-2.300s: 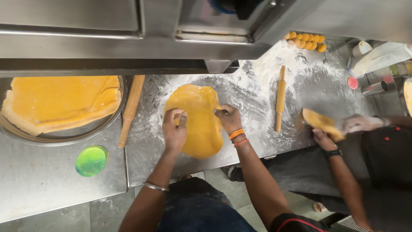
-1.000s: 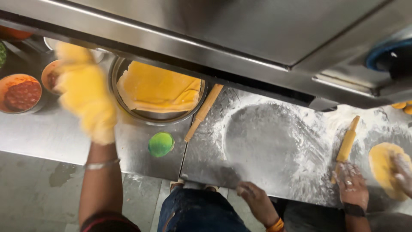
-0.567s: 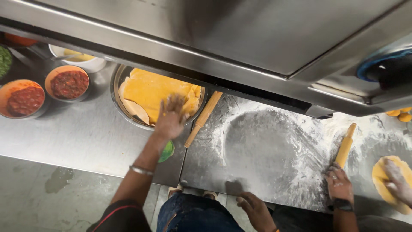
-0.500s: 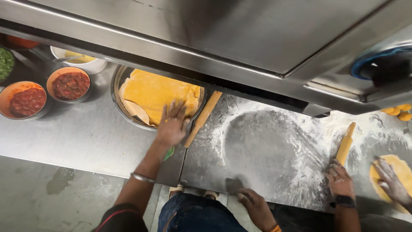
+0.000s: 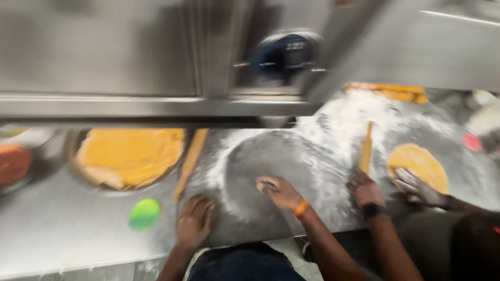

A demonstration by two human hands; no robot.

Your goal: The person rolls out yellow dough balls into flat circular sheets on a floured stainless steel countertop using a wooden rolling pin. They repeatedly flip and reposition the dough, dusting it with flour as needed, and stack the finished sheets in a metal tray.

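Note:
The view is blurred by motion. My left hand (image 5: 195, 221) rests flat on the steel counter (image 5: 62, 234), near the lower end of a wooden rolling pin (image 5: 190, 164) and right of a green round lid (image 5: 144, 214). My right hand (image 5: 278, 191) lies palm down on the floured patch (image 5: 271, 161) of the counter, holding nothing. A metal bowl (image 5: 73, 156) stacked with flat yellow dough sheets (image 5: 130, 156) sits to the left.
A co-worker's two hands (image 5: 364, 188) at the right work by a second rolling pin (image 5: 366, 148) and a round yellow dough disc (image 5: 416, 164). An orange-red sauce bowl (image 5: 11, 165) stands far left. A steel shelf (image 5: 156, 104) overhangs the back. More yellow dough pieces (image 5: 390, 92) lie far right.
My left hand has come back from the bowl of dough sheets to the counter edge. My right hand has moved up onto the floured patch. The view has swung right.

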